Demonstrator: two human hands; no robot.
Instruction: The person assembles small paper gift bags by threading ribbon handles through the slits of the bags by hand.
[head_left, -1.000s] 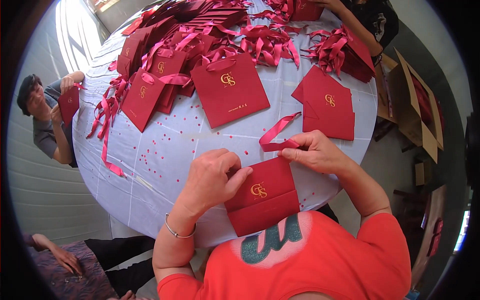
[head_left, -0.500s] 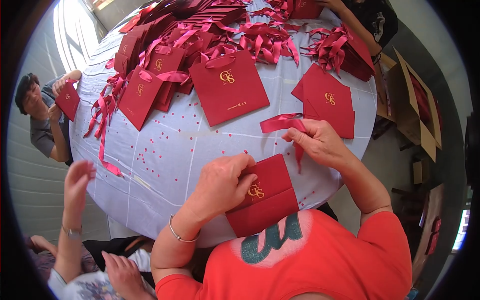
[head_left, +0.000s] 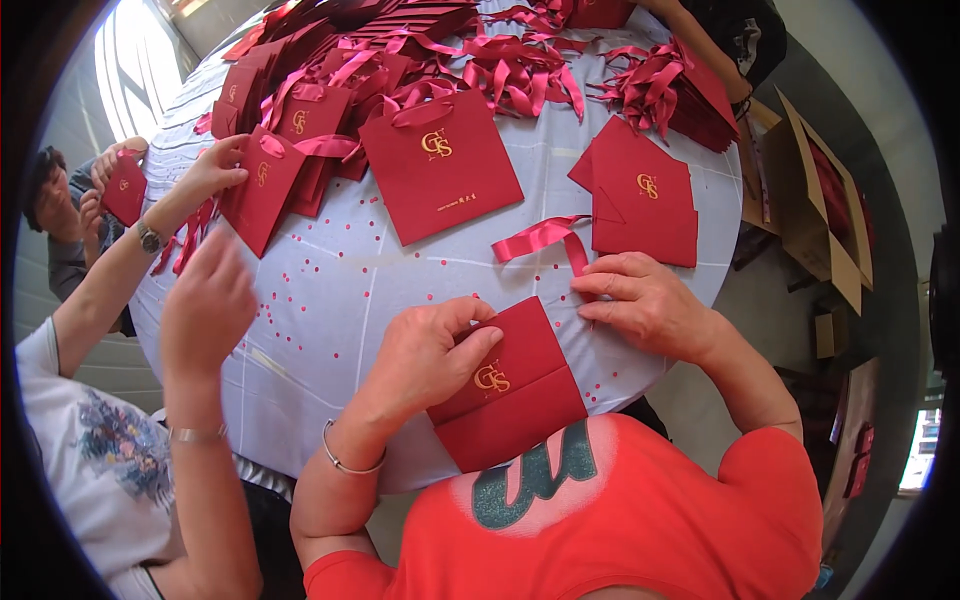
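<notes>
At a round table (head_left: pixel 330 290) draped in a white cloth w/ red confetti dots, a person in an orange shirt works a flat, folded red paper bag (head_left: pixel 510 385) lying at the table's 6 o'clock edge, partly overhanging it. Risk from here, by the look of it: the bag could slide off toward the lap if the palm lifts, and the ribbon could pull free or twist since only fingertips hold it. Left hand (head_left: pixel 430 355) lies flat on the bag's upper left corner, fingers curled loosely, pressing rather than clasping. Right hand (head_left: pixel 650 300), at approx. 2 o'clock of the bag, has fingers drawn together, pinching the end of a red ribbon (head_left: pixel 540 238) that loops away toward 11 o'clock. A second person's hands (head_left: pixel 205 300) reach in from 9 o'clock; finished bags w/ ribbon handles (head_left: pixel 440 165) crowd the far side at 12.
</notes>
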